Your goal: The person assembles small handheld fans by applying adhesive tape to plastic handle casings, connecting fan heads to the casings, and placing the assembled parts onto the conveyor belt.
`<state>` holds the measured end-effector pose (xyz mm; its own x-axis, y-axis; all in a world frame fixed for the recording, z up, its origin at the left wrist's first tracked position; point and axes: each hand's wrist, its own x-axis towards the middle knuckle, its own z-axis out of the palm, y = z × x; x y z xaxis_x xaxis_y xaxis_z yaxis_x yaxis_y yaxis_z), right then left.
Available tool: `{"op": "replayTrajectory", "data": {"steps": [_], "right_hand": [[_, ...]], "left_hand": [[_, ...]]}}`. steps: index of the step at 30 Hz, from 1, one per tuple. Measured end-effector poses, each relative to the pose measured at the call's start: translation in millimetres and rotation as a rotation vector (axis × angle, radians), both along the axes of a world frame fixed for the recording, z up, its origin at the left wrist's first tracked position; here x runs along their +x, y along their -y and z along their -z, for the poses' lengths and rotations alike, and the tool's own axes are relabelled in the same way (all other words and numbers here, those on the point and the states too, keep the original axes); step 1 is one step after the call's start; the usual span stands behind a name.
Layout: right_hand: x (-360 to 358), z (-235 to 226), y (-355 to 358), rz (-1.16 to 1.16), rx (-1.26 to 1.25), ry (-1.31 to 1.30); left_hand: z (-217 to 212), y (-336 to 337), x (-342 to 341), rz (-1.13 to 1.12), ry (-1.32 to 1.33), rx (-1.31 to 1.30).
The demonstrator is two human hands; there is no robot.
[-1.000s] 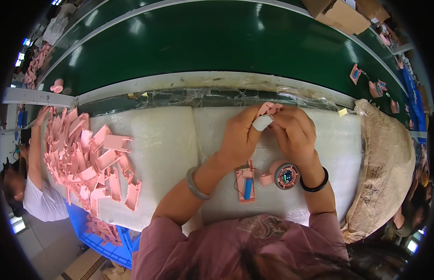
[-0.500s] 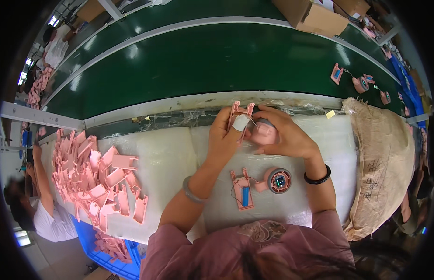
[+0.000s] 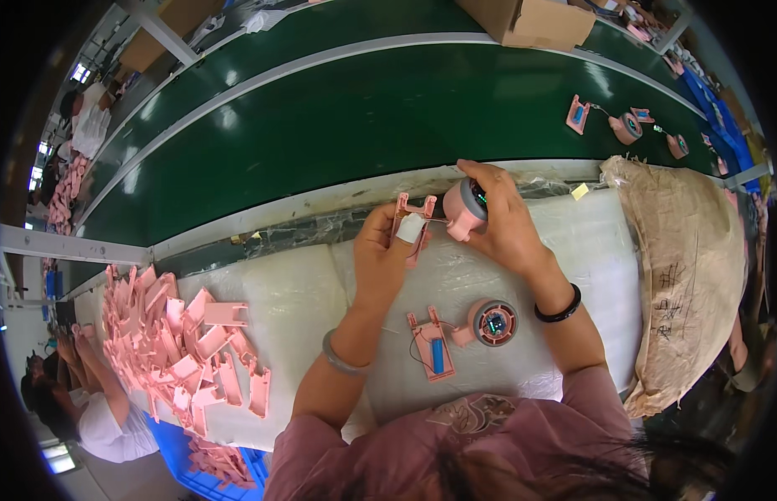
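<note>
My left hand [image 3: 378, 263] is closed around a pink plastic handle shell [image 3: 402, 206], its forked end pointing away from me. A white wrap [image 3: 412, 227] covers the thumb. My right hand [image 3: 515, 227] grips a round pink housing [image 3: 458, 204] with a grey rim and a short neck, tilted on its side. Part of a circuit board shows inside, near the fingers. Thin wire runs between shell and housing, which are held apart. On the table below lies a similar pair: an open pink shell with a blue battery [image 3: 437, 356] and a round housing [image 3: 496, 323] with its board facing up.
A heap of pink shells [image 3: 184, 342] covers the table's left side, above a blue crate [image 3: 175, 447]. A brown sack [image 3: 685, 284] lies at the right. Beyond the table, a green conveyor [image 3: 338, 117] carries wired pink parts [image 3: 626, 127] and a cardboard box [image 3: 539, 23]. Another person [image 3: 104, 409] works at left.
My right hand has turned and lifted the round housing, so its rim and part of the board now show. The housing has moved apart from the shell, exposing wire between them.
</note>
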<state>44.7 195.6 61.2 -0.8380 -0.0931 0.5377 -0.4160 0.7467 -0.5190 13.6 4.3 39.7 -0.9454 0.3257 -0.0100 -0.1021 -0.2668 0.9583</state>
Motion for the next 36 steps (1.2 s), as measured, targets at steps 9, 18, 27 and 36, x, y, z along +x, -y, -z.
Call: {"op": "replayTrajectory", "data": {"steps": [9,18,27,36], "right_hand": [[0.5,1.4,-1.2,-0.017,0.008,-0.017],[1.0,1.2,-2.1,-0.026,0.019,0.000],[-0.9,-2.0,-2.0,-0.027,0.024,-0.011],[3.2,0.5,-1.6,-0.024,0.017,-0.009]], "left_hand": [[-1.2,-0.7,-1.4,0.108,0.109,0.069],[5.4,-1.5,-1.5,0.104,0.102,0.057],[4.5,-2.8,-1.7,0.088,0.130,0.053],[10.0,-2.3,-1.7,0.107,0.134,0.090]]}}
